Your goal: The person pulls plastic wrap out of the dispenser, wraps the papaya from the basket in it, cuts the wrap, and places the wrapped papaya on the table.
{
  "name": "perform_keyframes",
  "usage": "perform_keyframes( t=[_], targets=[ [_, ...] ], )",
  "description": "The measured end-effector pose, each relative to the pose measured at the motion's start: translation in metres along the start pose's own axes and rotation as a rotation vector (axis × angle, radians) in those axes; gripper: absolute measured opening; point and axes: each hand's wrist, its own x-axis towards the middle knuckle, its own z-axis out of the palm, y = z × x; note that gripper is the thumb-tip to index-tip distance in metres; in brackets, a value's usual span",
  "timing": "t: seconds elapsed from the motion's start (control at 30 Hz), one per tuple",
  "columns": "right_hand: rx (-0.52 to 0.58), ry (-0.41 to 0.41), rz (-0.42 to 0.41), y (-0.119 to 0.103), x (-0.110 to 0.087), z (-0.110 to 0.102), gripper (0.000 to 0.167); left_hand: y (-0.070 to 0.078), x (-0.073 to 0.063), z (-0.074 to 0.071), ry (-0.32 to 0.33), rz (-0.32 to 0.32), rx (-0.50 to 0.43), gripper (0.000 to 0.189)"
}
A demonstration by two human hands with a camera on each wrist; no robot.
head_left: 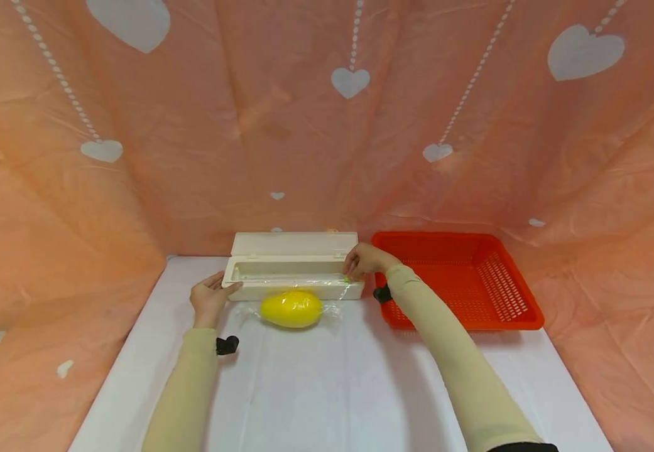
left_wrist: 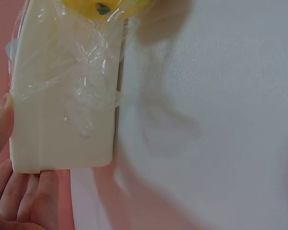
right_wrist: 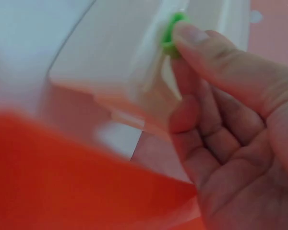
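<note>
1. Nearest, two pale sleeves [head_left: 182, 389] reach forward over a white table [head_left: 304, 389], each with a small black device [head_left: 227, 345] at the wrist.
2. Beyond them, near the middle of the table, lies a smooth, oval yellow item [head_left: 291, 309] with a dark spot at one end. Clear film [left_wrist: 93, 72] surrounds it and spreads out crumpled on both sides.
3. Just behind it is a long off-white box [head_left: 253, 293], set crosswise, some of the film lying against its front.
4. The left hand [head_left: 210, 298] grips the box's left end, partly closed around the corner: thumb along one edge, fingers against the end.
5. The right hand [head_left: 366, 260] is at the box's right end, thumb and forefinger pinched together on a small green piece [right_wrist: 171, 50]; its other fingers are curled.
6. To the right, near the box, sits a red plastic basket [head_left: 457, 282] with slotted sides, partly behind the right forearm.
7. Along the box's back edge, its lid [head_left: 294, 243] stands raised.
8. Farthest, a peach curtain [head_left: 304, 157] printed with white hearts.
</note>
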Motion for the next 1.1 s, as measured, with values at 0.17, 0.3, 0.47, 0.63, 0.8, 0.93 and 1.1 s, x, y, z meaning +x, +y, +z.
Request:
perform_keyframes(
  t=[0.17,0.3,0.47,0.63,0.8,0.93,1.1],
  targets=[
    [0.0,0.011,0.01,0.0,0.002,0.002,0.014,-0.003,-0.001,0.0,0.003,0.0,-0.012,0.06],
    [-0.011,0.017,0.035,-0.003,0.003,0.005,0.013,-0.003,-0.001,-0.001,0.002,-0.007,-0.011,0.059],
    [-0.047,0.025,0.076,-0.009,0.002,0.003,0.007,0.0,0.0,-0.001,-0.002,0.003,-0.005,0.059],
    [-0.081,0.007,0.107,-0.012,0.0,0.001,0.01,0.0,0.001,0.001,0.004,-0.001,0.013,0.059],
    [-0.083,0.024,0.149,-0.012,-0.005,-0.003,0.016,0.0,0.0,0.004,0.003,0.007,0.004,0.058],
    [-0.069,0.043,0.163,-0.012,-0.007,-0.005,0.018,0.0,0.001,0.004,0.01,-0.011,-0.001,0.058],
    [-0.017,0.085,0.154,-0.009,-0.007,-0.004,0.01,0.002,0.001,0.001,0.009,-0.037,-0.02,0.059]
  ],
)
